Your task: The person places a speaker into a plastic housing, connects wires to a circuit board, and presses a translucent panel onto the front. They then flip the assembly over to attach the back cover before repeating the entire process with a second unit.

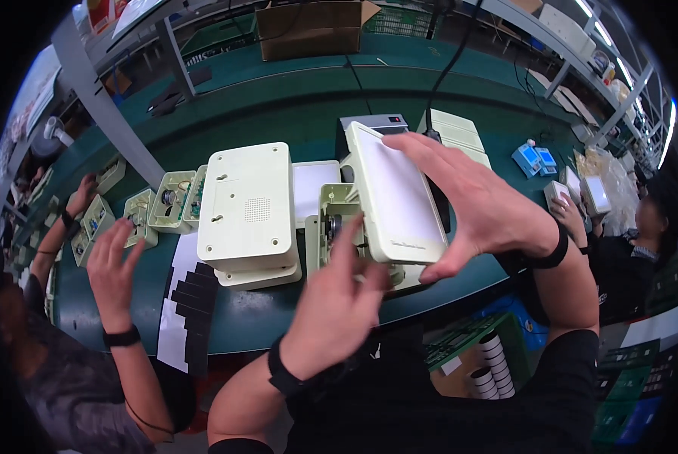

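My right hand (479, 198) grips a cream plastic cover (399, 193) with a white front panel, thumb at its lower corner and fingers over its top edge. Tilted, the cover stands over an open cream housing (328, 198) with a dark round part (333, 225) inside. In front of the housing is my left hand (337, 303), its index finger stretched up and its thumb apart; the fingertips are blurred. Nothing shows clearly in that hand. The cover hides much of the housing's inside.
Left of the housing stands a stack of cream cases (248, 204). Open housings (174, 198) and black strips on a white sheet (186, 303) lie farther left. A co-worker's hand (113, 268) is near them; another person's hand (570, 214) holds a case at right. Blue devices (534, 160) lie behind.
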